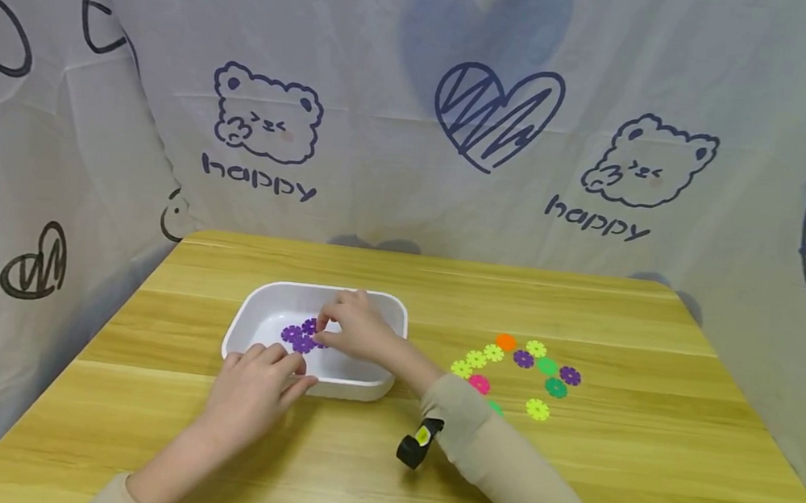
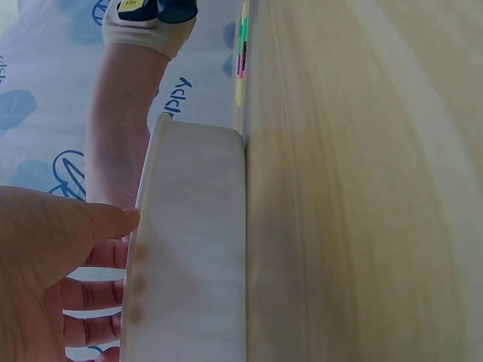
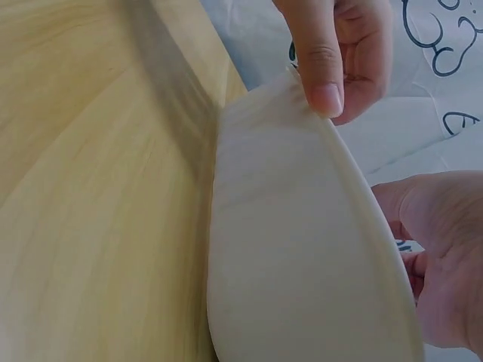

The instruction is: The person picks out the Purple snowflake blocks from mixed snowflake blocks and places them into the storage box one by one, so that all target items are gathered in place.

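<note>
Fingers of the right hand [image 1: 360, 330] bend down into the white tray [image 1: 353, 389], thumb and forefinger set narrowly at the edge of the purple flower-shaped pieces [image 1: 302, 345]; whether a piece sits between them cannot be told, as the hand covers that spot. Left hand [image 1: 251, 391]: thumb outside the near wall, fingers over the rim, gripping it. Hold the tray steady with this hand; fine pinching should then be easier. Flat discs are likely to slide, so handle each by its notched edge, with fingertips only, and avoid dragging its neighbours.

The tray stands flat on the wooden table [image 1: 352, 473], left of centre. The purple pieces lie clustered on its floor; their exact number is partly hidden. Outside the tray, to the right, loose pieces [image 1: 523, 359] lie on the table, including an orange piece [image 1: 506, 342] and a pink piece [image 1: 480, 384]. A patterned curtain [image 1: 382, 168] hangs behind.
</note>
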`<state>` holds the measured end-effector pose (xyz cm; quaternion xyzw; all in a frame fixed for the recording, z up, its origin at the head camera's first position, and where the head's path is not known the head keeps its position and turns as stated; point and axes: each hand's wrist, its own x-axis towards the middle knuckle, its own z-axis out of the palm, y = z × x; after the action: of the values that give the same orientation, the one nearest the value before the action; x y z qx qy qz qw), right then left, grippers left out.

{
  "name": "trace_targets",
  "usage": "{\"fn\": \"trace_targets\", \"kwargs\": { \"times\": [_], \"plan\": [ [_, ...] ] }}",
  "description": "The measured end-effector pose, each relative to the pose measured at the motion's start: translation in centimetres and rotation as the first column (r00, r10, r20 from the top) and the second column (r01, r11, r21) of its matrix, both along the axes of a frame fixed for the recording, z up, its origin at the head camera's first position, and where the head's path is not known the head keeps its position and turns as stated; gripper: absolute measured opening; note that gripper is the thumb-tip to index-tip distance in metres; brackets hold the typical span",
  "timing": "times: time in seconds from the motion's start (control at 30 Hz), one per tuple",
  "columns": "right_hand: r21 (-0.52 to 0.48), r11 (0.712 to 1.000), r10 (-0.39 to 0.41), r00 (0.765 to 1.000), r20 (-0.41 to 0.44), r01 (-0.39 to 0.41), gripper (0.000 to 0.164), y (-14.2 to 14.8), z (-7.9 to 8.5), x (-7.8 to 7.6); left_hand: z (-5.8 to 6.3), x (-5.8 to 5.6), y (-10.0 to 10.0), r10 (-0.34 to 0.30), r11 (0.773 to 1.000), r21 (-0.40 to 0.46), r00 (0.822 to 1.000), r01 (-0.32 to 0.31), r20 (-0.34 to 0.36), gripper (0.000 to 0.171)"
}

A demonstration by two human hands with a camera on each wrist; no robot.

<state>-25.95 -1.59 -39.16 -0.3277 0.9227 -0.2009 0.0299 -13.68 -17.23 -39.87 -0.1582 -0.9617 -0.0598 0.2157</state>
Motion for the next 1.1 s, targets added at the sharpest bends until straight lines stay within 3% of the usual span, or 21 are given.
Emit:
{"fn": "trace_targets", "kwargs": {
  "times": [0.13, 0.33, 0.5, 0.7, 0.97, 1.1],
  "plan": [
    [-0.04, 0.999, -0.016, 1.0, 0.0, 0.016, 0.015, 1.1, 0.1, 0.2, -0.1, 0.0, -0.1, 0.007, 1.0, 0.0, 1.0, -0.007, 0.004, 0.018],
    [-0.087, 0.996, -0.019, 0.997, -0.076, 0.012, 0.016, 3.5, 0.3, 0.7, -0.2, 0.1, -0.1, 0.002, 1.0, 0.006, 1.0, -0.002, 0.002, 0.017],
    [-0.151, 0.989, -0.012, 0.996, -0.091, -0.002, 0.015, 5.7, 0.2, 1.2, -0.1, 0.1, 0.0, -0.005, 1.0, 0.013, 1.0, 0.005, -0.006, 0.018],
    [-0.205, 0.979, -0.048, 0.989, -0.141, 0.018, 0.01, 8.6, -0.1, 1.8, 0.1, 0.1, 0.0, -0.006, 1.0, 0.014, 1.0, 0.006, -0.003, 0.018],
    [-0.243, 0.969, -0.111, 0.948, -0.297, 0.038, 0.011, 12.5, -0.6, 2.9, 0.2, 0.1, 0.1, -0.005, 1.0, 0.016, 1.0, 0.005, 0.0, 0.018],
    [-0.283, 0.958, -0.135, 0.936, -0.325, 0.04, 0.013, 14.5, -0.5, 3.4, 0.2, 0.0, 0.1, -0.009, 1.0, 0.015, 1.0, 0.009, -0.002, 0.018]
  ]
}}
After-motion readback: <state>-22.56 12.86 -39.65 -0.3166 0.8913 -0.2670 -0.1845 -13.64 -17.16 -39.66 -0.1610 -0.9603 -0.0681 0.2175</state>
